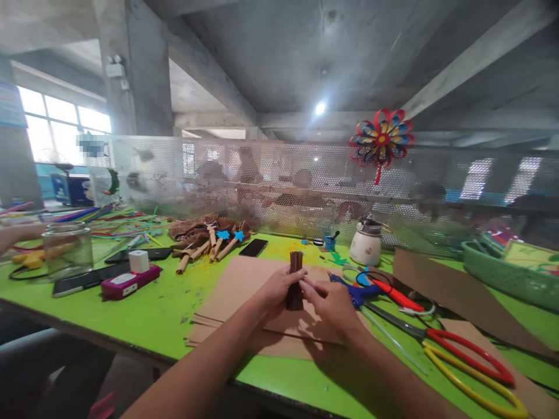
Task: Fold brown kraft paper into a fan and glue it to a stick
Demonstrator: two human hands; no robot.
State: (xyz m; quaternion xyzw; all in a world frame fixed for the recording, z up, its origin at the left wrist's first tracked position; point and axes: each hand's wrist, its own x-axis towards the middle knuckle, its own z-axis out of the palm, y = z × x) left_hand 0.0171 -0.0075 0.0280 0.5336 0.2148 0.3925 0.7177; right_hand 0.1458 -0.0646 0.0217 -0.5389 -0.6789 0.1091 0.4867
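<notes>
Upright in my left hand [277, 289] is a narrow dark-brown bundle [296, 301] that looks like pleated paper or packed strips. The left thumb and fingers close round its middle. My right hand [329, 304] meets it from the right side, thumb and fingertips pinched together close to the left thumb. Whatever lies between those right fingertips is too small to make out. Both hands are above a stack of tan paper sheets [244, 285] on the green table [161, 320].
Red-and-yellow-handled scissors [469, 364], a blue-handled tool [362, 291] and a white pot [365, 244] lie or stand to the right. Leftward are a glass jar [67, 253], a purple power strip [130, 283] and phones. Brown paper rolls [229, 248] lie behind. A person's arm [20, 234] reaches in far left.
</notes>
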